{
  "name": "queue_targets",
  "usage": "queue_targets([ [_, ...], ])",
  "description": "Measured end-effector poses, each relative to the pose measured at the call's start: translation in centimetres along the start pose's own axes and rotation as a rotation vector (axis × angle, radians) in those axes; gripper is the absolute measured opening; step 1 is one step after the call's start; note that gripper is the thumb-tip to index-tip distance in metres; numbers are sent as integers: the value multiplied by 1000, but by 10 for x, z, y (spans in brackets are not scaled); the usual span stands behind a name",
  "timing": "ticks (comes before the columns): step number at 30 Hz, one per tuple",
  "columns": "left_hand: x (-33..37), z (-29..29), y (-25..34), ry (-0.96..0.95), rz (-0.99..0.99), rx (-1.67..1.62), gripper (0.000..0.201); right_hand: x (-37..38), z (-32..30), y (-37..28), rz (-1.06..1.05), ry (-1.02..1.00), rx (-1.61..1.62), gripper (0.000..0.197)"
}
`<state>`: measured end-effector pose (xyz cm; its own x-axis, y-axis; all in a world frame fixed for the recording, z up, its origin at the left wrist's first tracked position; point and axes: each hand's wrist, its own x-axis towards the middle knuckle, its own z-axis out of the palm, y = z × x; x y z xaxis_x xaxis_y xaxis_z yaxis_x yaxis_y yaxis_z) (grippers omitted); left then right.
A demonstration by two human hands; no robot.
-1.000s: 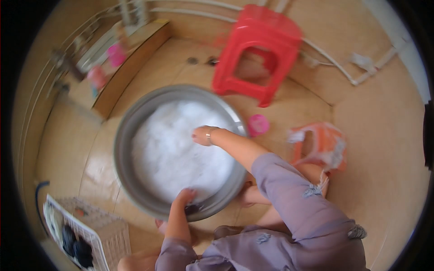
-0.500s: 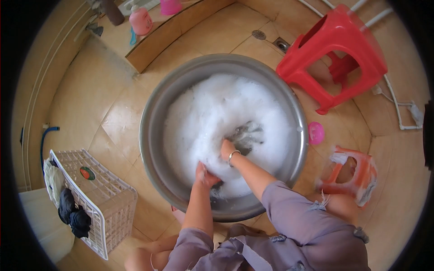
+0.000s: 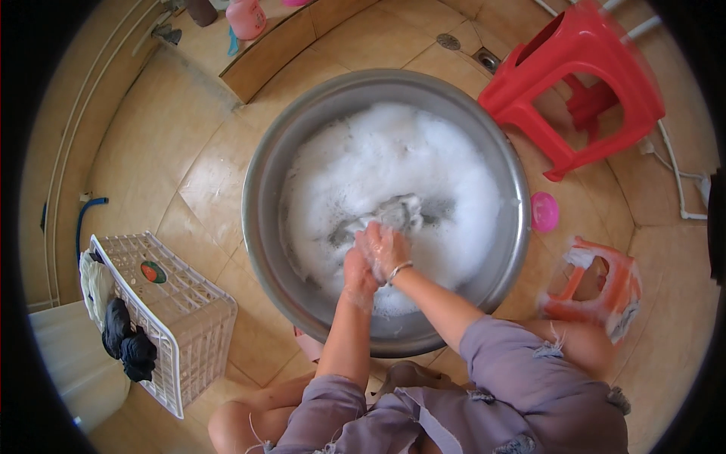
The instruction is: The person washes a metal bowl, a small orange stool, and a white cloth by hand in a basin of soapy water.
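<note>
A wide grey metal basin (image 3: 263, 257) stands on the floor before me, filled with water under thick white foam (image 3: 423, 144). Near its front half, a wet grey-white cloth (image 3: 397, 212) breaks through the suds. My right hand (image 3: 386, 248), with a silver bracelet at the wrist, closes at the near end of the cloth. Pressed against it, my left hand (image 3: 360, 269) is closed too, its fingers partly hidden behind the right hand. How much cloth lies between the hands, and what else is under the foam, cannot be seen.
A red plastic stool (image 3: 522, 98) stands beyond the basin's right side. Nearer are a pink dish (image 3: 544, 212) and a small foam-smeared orange stool (image 3: 582, 309). On the left, dark garments hang over a white plastic basket (image 3: 197, 303). A pink bottle (image 3: 246, 19) sits on the ledge.
My hands have come together and lifted out of the foam, the right one shifting toward the left. More of the grey-white cloth now shows. The whole view has shifted slightly.
</note>
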<state>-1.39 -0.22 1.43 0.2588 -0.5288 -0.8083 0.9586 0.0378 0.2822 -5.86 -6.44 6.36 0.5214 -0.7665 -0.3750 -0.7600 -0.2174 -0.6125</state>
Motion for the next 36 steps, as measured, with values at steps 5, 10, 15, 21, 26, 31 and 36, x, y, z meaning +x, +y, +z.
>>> queue_targets([
  [5,-12,-3,-3,-87,6,222,30,14,-2,33,-82,-238,63,40],
  [10,5,-33,-21,179,20,1068,37,73,-10,72,-184,-3,-238,54],
  [15,-11,-23,7,93,-328,100,45,27,36,46,-305,-512,-155,45],
  [21,-18,-25,3,-71,-78,0,29,-7,14,-5,290,-251,1427,15],
  [26,-35,19,24,-356,-122,-332,26,-7,-34,-7,-303,-1,828,19],
  [31,-30,31,9,-370,146,-168,22,-36,-38,-4,-755,400,146,33],
  [36,-57,45,-12,-159,84,-53,20,-41,-27,9,-510,463,248,23],
])
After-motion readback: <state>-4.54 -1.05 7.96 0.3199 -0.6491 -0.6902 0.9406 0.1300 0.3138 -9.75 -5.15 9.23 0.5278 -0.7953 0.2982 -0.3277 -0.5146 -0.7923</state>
